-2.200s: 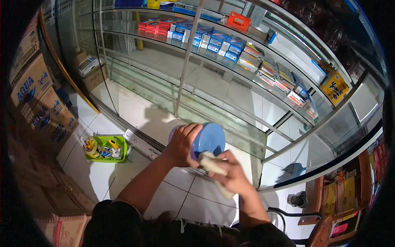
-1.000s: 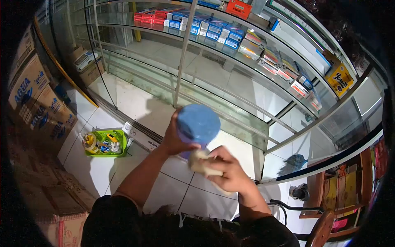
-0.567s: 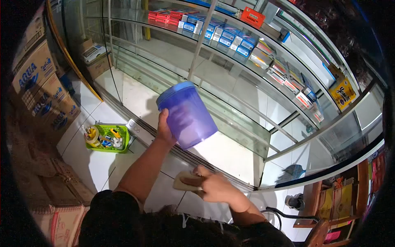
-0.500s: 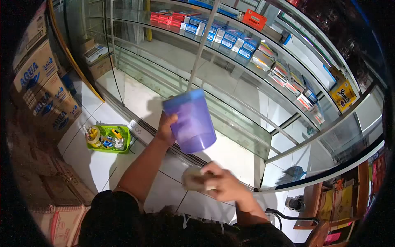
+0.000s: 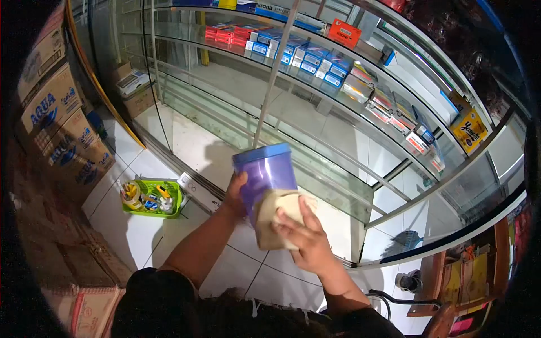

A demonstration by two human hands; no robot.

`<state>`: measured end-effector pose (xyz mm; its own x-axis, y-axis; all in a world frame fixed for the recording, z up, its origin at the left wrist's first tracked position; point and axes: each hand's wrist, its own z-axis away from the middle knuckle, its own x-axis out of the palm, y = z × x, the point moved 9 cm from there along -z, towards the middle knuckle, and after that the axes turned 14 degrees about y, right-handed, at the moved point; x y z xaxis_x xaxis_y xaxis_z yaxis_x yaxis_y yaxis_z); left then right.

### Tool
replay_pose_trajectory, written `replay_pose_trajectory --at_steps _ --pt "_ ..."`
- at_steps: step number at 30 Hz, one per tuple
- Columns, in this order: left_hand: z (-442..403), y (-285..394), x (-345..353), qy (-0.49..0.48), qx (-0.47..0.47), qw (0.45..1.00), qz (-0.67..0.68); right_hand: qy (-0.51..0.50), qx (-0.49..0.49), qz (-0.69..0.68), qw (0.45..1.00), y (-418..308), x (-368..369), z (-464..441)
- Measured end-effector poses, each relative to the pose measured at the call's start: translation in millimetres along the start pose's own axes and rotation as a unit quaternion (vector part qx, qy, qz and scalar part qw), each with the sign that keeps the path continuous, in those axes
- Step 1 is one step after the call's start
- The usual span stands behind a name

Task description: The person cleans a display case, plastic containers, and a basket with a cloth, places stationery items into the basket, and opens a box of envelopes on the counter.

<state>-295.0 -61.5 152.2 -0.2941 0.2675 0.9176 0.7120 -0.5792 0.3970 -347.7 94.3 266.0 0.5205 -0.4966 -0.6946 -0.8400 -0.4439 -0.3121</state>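
At the centre, the right hand (image 5: 307,239) has its fingers spread over a beige cloth (image 5: 269,225) against the purple tub (image 5: 270,174), though whether they also pinch it I cannot tell; the left hand (image 5: 235,197) curls round the tub's side, probably to steady it against that push. The green basket (image 5: 152,213) at left perhaps keeps small things together, near cartons (image 5: 48,110) marked AQUA, while an orange box (image 5: 344,33) on the upper shelf seems to read INDEX, upside down.
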Motion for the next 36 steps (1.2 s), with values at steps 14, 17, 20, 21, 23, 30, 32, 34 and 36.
replay_pose_trajectory --at_steps 14,17,20,21,23,30,32,34,36 --pt "10.2 -15.6 24.2 -0.083 0.035 0.97 -0.226 0.199 0.048 0.088 0.975 2.5 -30.7 -5.6" --pt "11.7 -37.3 22.3 -0.133 -0.05 0.966 -0.218 0.238 0.085 -0.041 0.967 15.4 -37.6 -1.2" --pt "18.4 -47.6 29.6 -0.128 -0.002 0.968 -0.218 0.219 0.192 -0.122 0.949 49.3 -20.4 11.8" --pt "20.4 -49.5 34.7 -0.12 0.0 0.972 -0.203 0.222 0.191 -0.122 0.948 48.2 -20.0 13.2" --pt "22.5 -49.2 46.2 -0.107 0.005 0.98 -0.171 0.22 0.171 -0.101 0.955 41.8 -20.4 13.0" --pt "6.7 -20.7 27.5 -0.002 -0.028 0.997 -0.07 0.102 -0.002 0.099 0.99 -15.8 -15.4 0.9" --pt "6.1 -9.5 32.8 -0.01 0.008 0.997 -0.07 0.13 0.018 -0.017 0.991 -13.6 -15.6 6.5" --pt "2.3 -3.6 19.5 0.017 0.08 0.988 -0.128 0.146 0.323 -0.032 0.934 27.6 -41.3 23.2" --pt "2.6 0.8 9.4 0.035 0.117 0.98 -0.157 0.28 0.465 -0.072 0.837 60.4 -69.3 43.3"
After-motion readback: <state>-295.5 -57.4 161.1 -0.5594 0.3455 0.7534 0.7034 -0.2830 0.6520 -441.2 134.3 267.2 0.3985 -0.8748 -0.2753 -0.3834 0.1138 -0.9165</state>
